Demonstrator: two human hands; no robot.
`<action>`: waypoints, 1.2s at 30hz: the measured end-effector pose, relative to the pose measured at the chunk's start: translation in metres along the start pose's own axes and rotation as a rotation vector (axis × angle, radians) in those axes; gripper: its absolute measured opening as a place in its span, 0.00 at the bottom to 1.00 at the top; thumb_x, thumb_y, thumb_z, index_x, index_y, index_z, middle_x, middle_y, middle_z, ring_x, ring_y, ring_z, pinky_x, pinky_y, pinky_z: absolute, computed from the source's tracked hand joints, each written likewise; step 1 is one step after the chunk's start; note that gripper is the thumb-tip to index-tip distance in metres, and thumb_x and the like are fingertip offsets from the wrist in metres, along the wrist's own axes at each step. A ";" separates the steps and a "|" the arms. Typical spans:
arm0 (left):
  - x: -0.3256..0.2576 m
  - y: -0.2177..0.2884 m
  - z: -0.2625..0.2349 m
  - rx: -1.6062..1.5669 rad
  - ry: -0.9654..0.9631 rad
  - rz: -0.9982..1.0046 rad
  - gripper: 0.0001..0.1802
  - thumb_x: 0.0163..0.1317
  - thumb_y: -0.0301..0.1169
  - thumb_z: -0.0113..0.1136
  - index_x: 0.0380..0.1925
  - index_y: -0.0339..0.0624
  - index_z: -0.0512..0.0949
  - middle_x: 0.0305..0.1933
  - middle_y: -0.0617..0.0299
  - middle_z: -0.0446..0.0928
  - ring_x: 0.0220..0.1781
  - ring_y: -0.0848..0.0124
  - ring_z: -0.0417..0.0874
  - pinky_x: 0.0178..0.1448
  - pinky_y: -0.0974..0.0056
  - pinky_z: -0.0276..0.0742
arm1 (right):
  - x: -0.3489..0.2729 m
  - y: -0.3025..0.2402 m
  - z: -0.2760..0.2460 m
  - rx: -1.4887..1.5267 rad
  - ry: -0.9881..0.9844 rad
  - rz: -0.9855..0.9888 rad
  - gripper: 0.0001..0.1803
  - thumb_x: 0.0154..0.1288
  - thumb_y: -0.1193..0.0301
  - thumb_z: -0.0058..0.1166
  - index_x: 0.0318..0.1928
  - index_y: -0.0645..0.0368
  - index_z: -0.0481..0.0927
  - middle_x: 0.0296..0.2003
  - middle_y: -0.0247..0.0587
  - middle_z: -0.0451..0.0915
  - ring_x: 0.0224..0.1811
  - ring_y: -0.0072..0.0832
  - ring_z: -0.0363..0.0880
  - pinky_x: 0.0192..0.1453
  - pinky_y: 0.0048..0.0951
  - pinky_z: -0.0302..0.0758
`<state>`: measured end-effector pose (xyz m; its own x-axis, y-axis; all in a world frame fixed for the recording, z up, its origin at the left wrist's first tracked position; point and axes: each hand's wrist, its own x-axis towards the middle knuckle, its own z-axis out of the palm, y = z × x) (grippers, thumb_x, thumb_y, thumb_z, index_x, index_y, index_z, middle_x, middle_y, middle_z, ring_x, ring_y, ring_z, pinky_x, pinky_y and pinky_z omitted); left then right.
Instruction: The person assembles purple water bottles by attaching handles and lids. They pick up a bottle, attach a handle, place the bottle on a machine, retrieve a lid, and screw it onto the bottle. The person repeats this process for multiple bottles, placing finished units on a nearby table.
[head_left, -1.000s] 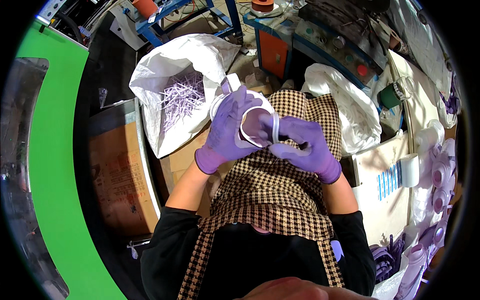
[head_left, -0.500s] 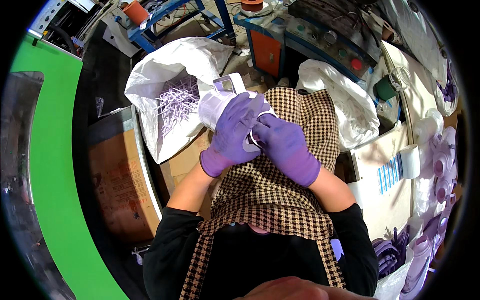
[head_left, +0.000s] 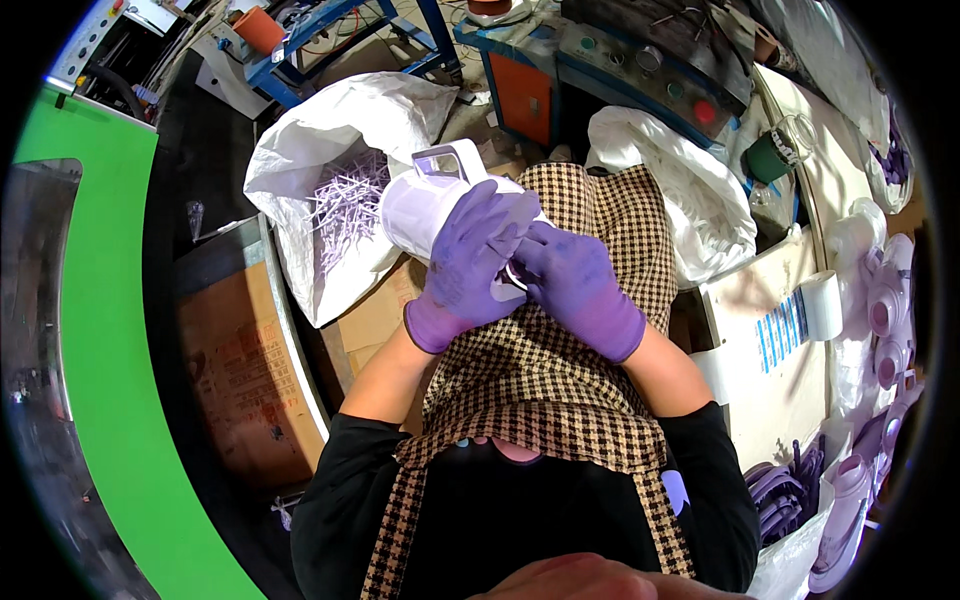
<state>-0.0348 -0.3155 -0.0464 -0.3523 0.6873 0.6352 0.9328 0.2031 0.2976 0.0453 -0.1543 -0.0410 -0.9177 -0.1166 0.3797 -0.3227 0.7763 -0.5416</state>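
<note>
Both my hands wear purple gloves and work over my lap, which is covered by a brown checked apron [head_left: 600, 210]. My left hand [head_left: 475, 260] wraps around a white plastic jug [head_left: 425, 200] with a loop handle, lying on its side with its handle pointing up and away. My right hand [head_left: 572, 282] presses against the jug's near end, fingers curled at its rim and touching my left hand. What my right fingers pinch there is hidden.
A white sack [head_left: 330, 150] holding pale purple plastic scraps [head_left: 345, 200] stands open at my left. A cardboard box [head_left: 250, 380] sits lower left, a second white bag [head_left: 670, 190] at my right. A table [head_left: 770, 380] carries a tape roll [head_left: 822, 305] and purple-white plastic parts [head_left: 885, 310]. Machinery lies ahead.
My hands have shifted the jug left toward the sack and turned it onto its side. My right hand has closed in over its near end.
</note>
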 end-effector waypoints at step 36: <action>-0.058 0.035 0.031 0.248 -0.394 0.910 0.22 0.62 0.30 0.61 0.55 0.69 0.81 0.63 0.83 0.76 0.62 0.82 0.76 0.58 0.65 0.72 | -0.299 0.161 -0.116 -0.474 0.795 1.042 0.12 0.53 0.66 0.72 0.36 0.57 0.85 0.37 0.43 0.81 0.40 0.41 0.81 0.46 0.39 0.78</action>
<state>0.0206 -0.3260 -0.0950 0.5061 0.8243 0.2539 0.8394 -0.4030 -0.3647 0.2947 0.0771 -0.1547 -0.2567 0.8932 0.3692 0.6747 0.4391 -0.5932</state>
